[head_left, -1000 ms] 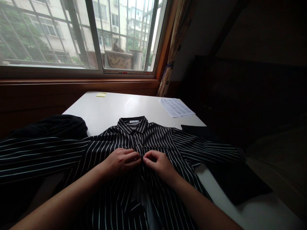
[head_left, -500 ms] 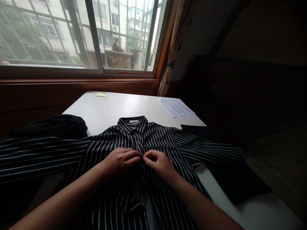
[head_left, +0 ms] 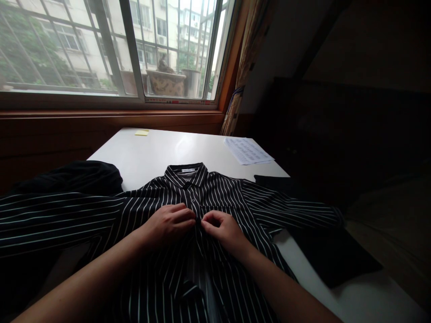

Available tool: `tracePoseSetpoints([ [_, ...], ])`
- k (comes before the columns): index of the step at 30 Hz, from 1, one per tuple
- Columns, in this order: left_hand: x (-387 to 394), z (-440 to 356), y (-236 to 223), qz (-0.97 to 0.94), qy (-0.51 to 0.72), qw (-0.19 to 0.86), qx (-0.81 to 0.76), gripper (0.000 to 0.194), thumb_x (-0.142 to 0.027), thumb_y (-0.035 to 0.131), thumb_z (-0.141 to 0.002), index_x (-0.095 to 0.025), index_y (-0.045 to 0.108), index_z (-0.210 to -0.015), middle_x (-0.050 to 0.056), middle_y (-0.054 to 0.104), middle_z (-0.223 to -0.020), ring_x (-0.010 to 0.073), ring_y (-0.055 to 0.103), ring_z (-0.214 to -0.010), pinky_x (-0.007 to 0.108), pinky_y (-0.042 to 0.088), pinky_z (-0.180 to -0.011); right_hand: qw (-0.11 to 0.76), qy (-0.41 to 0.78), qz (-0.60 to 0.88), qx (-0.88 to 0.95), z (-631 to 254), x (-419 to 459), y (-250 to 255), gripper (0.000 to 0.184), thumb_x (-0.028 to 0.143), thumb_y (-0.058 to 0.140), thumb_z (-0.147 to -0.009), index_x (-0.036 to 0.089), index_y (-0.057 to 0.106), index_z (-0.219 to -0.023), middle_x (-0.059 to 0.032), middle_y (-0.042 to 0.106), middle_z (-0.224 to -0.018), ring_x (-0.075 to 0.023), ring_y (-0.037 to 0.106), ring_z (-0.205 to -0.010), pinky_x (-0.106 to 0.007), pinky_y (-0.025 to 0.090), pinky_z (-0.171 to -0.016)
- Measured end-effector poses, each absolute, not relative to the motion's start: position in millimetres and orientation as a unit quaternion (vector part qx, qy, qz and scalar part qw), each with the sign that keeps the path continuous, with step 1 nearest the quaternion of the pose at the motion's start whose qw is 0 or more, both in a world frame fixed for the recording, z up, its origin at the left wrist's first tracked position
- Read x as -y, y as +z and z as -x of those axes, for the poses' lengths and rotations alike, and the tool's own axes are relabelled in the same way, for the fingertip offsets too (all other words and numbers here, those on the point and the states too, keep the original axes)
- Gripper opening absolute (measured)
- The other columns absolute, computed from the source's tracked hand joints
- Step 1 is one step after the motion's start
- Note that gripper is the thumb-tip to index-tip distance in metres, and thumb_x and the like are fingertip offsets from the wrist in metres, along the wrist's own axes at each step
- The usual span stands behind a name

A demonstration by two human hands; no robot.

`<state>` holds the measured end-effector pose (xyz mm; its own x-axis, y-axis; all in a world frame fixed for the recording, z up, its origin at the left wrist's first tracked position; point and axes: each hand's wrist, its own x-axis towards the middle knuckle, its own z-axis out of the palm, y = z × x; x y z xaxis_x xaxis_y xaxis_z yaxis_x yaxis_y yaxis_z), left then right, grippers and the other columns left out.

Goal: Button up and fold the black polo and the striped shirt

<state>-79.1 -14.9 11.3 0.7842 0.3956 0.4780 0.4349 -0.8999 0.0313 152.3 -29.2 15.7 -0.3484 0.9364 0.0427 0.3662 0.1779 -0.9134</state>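
Note:
A black shirt with white stripes [head_left: 222, 188] lies face up on the white table, its collar toward the window and its sleeves spread to both sides. At the front placket, my left hand [head_left: 171, 223] is closed on the edge of the shirt, fingers curled over it. Just across from it, my right hand [head_left: 220, 229] pinches the placket between thumb and index finger. One button shows above the hands, below the collar. Whatever lies between the fingertips is too small to make out. Lower down, the shirt front hangs apart, with a fold turned over.
Dark cloth [head_left: 70, 177] is heaped at the left. A flat black item [head_left: 336, 255] lies under the right sleeve. Printed sheets [head_left: 248, 151] and a yellow sticky note [head_left: 142, 133] rest on the far part of the white table [head_left: 151, 148], below a barred window.
My left hand has shifted slightly left and its fingers have changed their bend a little. My right hand stays almost where it was, still pinching.

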Motion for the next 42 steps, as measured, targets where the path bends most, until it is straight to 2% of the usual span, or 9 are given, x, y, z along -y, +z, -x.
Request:
tracePoseSetpoints([
  [5,17,78,13,0.936,-0.267,0.009,0.231,0.017,-0.015,0.05,-0.092,-0.017,0.063,-0.103,0.008,0.066,-0.102,0.0161,0.057,-0.079,0.029,0.049,-0.068,0.327,0.439,0.467,0.694,-152,30,16,0.015,0.032,0.065,-0.083,0.018,0.071,-0.083,-0.0016,0.068,-0.078,-0.0158,0.062,-0.074,-0.026,0.048,-0.068],
  [18,17,73,10,0.935,-0.289,-0.014,0.206,0.012,-0.024,0.055,-0.096,-0.021,0.066,-0.1,0.005,0.065,-0.096,0.014,0.059,-0.08,0.026,0.05,-0.069,0.324,0.427,0.46,0.708,-153,29,13,0.013,0.03,0.065,-0.084,0.018,0.071,-0.084,-0.0017,0.069,-0.081,-0.0158,0.063,-0.076,-0.026,0.048,-0.07],
  [23,13,72,4,0.915,-0.317,-0.043,0.246,0.015,-0.03,0.056,-0.096,-0.017,0.062,-0.101,0.006,0.065,-0.092,0.015,0.06,-0.08,0.026,0.051,-0.068,0.321,0.432,0.456,0.708,-153,29,15,0.013,0.03,0.065,-0.084,0.018,0.071,-0.084,-0.0016,0.069,-0.081,-0.0156,0.063,-0.075,-0.026,0.048,-0.07],
  [25,11,72,1,0.913,-0.313,-0.058,0.256,0.019,-0.032,0.055,-0.097,-0.017,0.061,-0.105,0.006,0.065,-0.091,0.0152,0.06,-0.08,0.026,0.051,-0.068,0.322,0.432,0.455,0.71,-152,30,15,0.012,0.028,0.065,-0.084,0.018,0.07,-0.084,-0.0011,0.069,-0.08,-0.0154,0.063,-0.075,-0.026,0.048,-0.07],
  [28,9,72,-3,0.922,-0.285,-0.061,0.256,0.019,-0.027,0.05,-0.099,-0.018,0.063,-0.11,0.005,0.064,-0.09,0.0148,0.059,-0.078,0.026,0.05,-0.069,0.324,0.423,0.455,0.713,-151,30,15,0.01,0.026,0.064,-0.084,0.018,0.069,-0.082,-0.0004,0.067,-0.078,-0.0149,0.062,-0.074,-0.025,0.047,-0.07],
  [34,6,75,-5,0.916,-0.26,-0.054,0.301,0.015,-0.025,0.056,-0.095,-0.021,0.069,-0.102,0.003,0.061,-0.086,0.0149,0.057,-0.077,0.026,0.049,-0.068,0.338,0.392,0.468,0.717,-152,29,13,0.009,0.024,0.062,-0.086,0.019,0.068,-0.083,0.0002,0.066,-0.077,-0.0146,0.061,-0.073,-0.026,0.047,-0.069],
  [38,4,81,-4,0.914,-0.248,-0.073,0.311,0.013,-0.025,0.059,-0.094,-0.024,0.071,-0.097,0.002,0.061,-0.085,0.0144,0.057,-0.078,0.025,0.048,-0.069,0.343,0.344,0.465,0.74,-157,27,11,0.008,0.021,0.06,-0.088,0.02,0.068,-0.086,-0.0006,0.066,-0.082,-0.0149,0.062,-0.076,-0.027,0.048,-0.072],
  [40,3,84,-4,0.915,-0.241,-0.092,0.312,0.013,-0.026,0.061,-0.093,-0.025,0.071,-0.101,0.002,0.061,-0.088,0.0146,0.058,-0.08,0.025,0.048,-0.07,0.329,0.315,0.463,0.76,-161,25,11,0.006,0.021,0.061,-0.088,0.02,0.068,-0.089,-0.0014,0.066,-0.086,-0.0154,0.062,-0.079,-0.028,0.049,-0.075],
  [42,3,87,-4,0.915,-0.238,-0.113,0.305,0.021,-0.028,0.065,-0.091,-0.025,0.069,-0.111,0.003,0.061,-0.093,0.0156,0.058,-0.085,0.026,0.049,-0.073,0.309,0.274,0.455,0.788,-164,25,11,0.011,0.024,0.067,-0.086,0.022,0.068,-0.096,-0.0031,0.064,-0.096,-0.0179,0.061,-0.091,-0.032,0.049,-0.084],
])
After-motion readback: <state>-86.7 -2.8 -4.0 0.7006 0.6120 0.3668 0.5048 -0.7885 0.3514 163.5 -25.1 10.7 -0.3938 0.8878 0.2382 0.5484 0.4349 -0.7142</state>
